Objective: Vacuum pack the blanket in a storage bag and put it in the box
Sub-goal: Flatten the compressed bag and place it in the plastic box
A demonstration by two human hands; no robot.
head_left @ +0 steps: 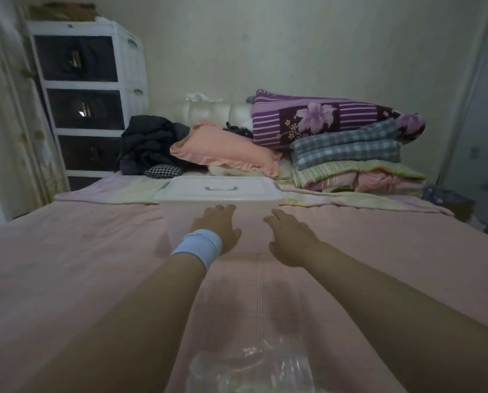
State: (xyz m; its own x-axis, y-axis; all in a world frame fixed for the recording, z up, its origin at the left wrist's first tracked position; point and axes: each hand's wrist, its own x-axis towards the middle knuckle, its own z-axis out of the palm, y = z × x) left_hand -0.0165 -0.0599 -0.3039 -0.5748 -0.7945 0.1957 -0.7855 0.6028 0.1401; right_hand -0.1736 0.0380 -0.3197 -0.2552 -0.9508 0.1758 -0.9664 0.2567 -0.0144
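On the smooth pink sheet (95, 265) a translucent, round-cornered plastic box (180, 219) sits lidded, with the left hand (218, 225) and right hand (289, 236) both relaxed, fingers straight at its front wall, a crinkled clear bag (251, 370) nearest, and soft folded blankets (347, 148) stacked behind.

Pink bed (67, 265) with a frosted white box (177, 219) and patterned bedding beyond.
Far right: purple blanket (316, 120) with pale stripes and lilac flowers; blue-grey plaid blanket (347, 148). Far centre: peach pillow (225, 148). Far left: white drawers (129, 69) with black fronts. Near: pale blue wristband (199, 245).
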